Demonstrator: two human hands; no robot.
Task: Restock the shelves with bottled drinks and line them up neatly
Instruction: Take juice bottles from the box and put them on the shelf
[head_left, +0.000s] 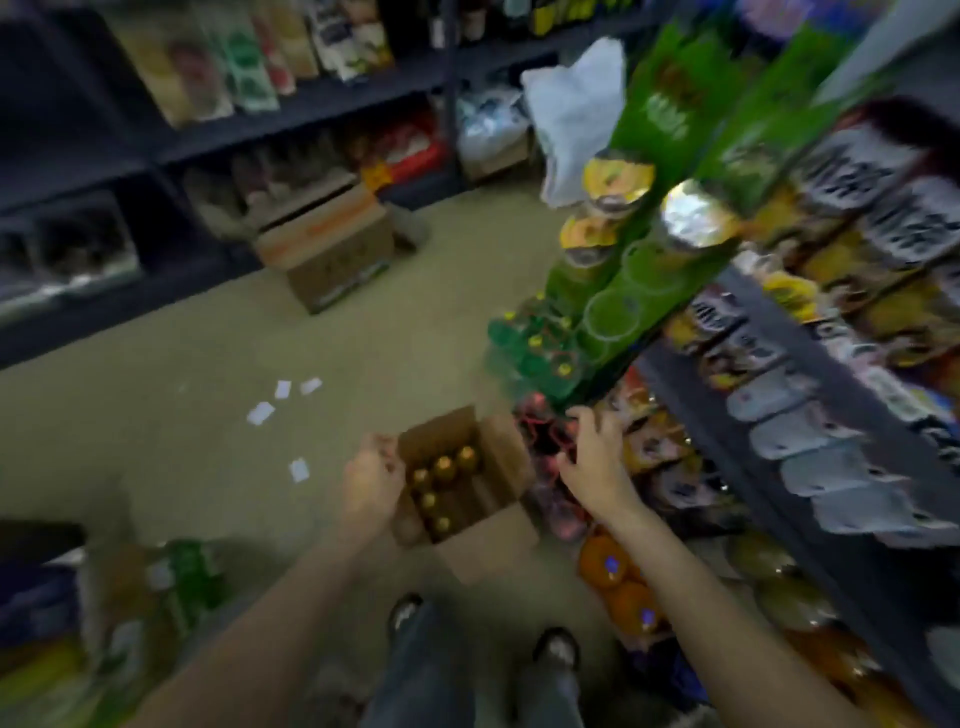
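An open cardboard box (498, 530) stands on the floor in front of my feet, with several gold-capped bottles (444, 470) upright inside. My left hand (371, 483) hovers at the box's left flap, fingers curled, nothing clearly in it. My right hand (592, 457) reaches to the low shelf on the right, fingers spread among red-wrapped bottles (545, 431). Green bottles with yellow caps (535, 353) sit just beyond them. The view is blurred.
A dark shelf rack (810, 395) with packaged goods runs along the right, orange drink bottles (618, 587) at its foot. Another cardboard box (332, 249) lies across the aisle by the left rack. White paper scraps (283, 400) litter the floor. Wrapped packs (171, 587) sit lower left.
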